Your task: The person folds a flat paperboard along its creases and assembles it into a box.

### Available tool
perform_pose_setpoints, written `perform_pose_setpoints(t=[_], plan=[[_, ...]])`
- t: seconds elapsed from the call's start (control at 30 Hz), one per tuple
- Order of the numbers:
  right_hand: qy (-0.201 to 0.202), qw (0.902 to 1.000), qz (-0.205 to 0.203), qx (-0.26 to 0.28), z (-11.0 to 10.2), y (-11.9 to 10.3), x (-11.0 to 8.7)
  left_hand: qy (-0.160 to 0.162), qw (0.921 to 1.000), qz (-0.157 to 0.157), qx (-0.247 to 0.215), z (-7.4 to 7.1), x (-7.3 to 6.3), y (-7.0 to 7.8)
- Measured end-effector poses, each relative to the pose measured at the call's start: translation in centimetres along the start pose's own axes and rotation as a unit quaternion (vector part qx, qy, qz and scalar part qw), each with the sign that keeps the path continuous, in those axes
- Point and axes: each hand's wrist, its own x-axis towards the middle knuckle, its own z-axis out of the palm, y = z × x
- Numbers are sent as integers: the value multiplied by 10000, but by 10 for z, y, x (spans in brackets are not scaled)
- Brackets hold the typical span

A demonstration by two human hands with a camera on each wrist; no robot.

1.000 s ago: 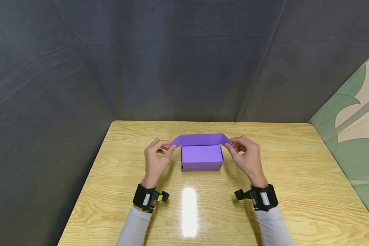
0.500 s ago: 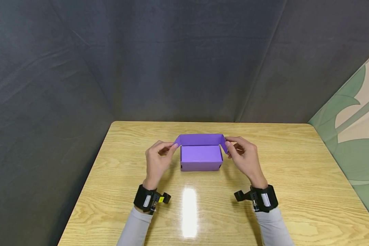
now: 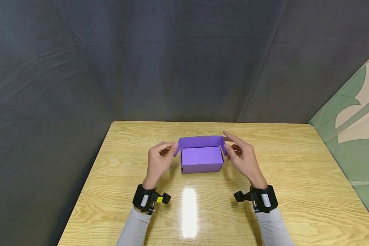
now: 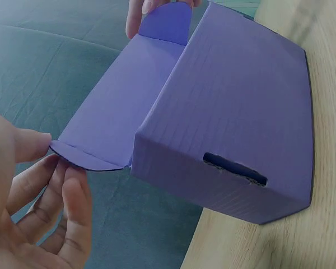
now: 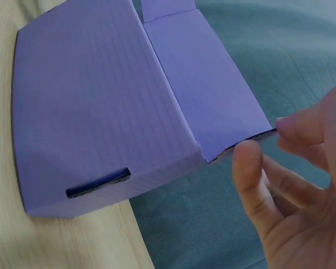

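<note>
A purple cardboard box [image 3: 202, 156] sits mid-table in the head view, its main top panel lying flat and its front flap [image 3: 202, 141] raised at the far side. My left hand [image 3: 158, 160] pinches the small left side flap [image 4: 89, 157] between thumb and fingers. At the other end, my right hand [image 3: 243, 159] holds the right side flap [image 5: 242, 143] with thumb and fingers, while its index finger extends past the flap's far corner. Both side flaps are bent toward me. A slot [image 4: 235, 168] shows in the box's end wall. The inside of the box is hidden.
The box stands on a light wooden table [image 3: 295, 164] with a bright reflection [image 3: 189, 212] in front of it. A dark curtain [image 3: 178, 61] hangs behind and to the left. Patterned green and cream fabric [image 3: 353, 136] lies along the right edge.
Both side flaps have folded from spread outward to pointing toward me. My hands have come slightly inward, and my right index finger has straightened. The box has shifted a little toward me.
</note>
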Motion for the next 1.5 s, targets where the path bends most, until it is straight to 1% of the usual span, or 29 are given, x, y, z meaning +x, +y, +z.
perform_pose_setpoints(t=[0.17, 0.3, 0.5, 0.8, 1.03, 1.1, 1.5], plan=[[-98, 9999, 57, -61, 0, -2, -1, -220, 9996, -190, 8, 0, 0, 1], [-162, 9998, 88, -98, 0, -3, -1, -335, 9992, -202, -52, 1, -1, 3], [-157, 9998, 54, -131, 1, -3, -1, -537, 9985, -99, -31, 0, -1, 3], [-157, 9999, 4, -26, 2, -4, -1, -742, 9972, 106, 61, -1, 0, 1], [-170, 9998, -18, -68, 1, -3, -1, -866, 9952, 165, 426, -3, 0, 2], [-182, 9998, -30, -68, 1, -3, -1, -889, 9948, 172, 467, -4, 0, 2], [-204, 9998, -29, -34, 0, -3, -2, -962, 9943, 293, 353, -6, 0, 0]])
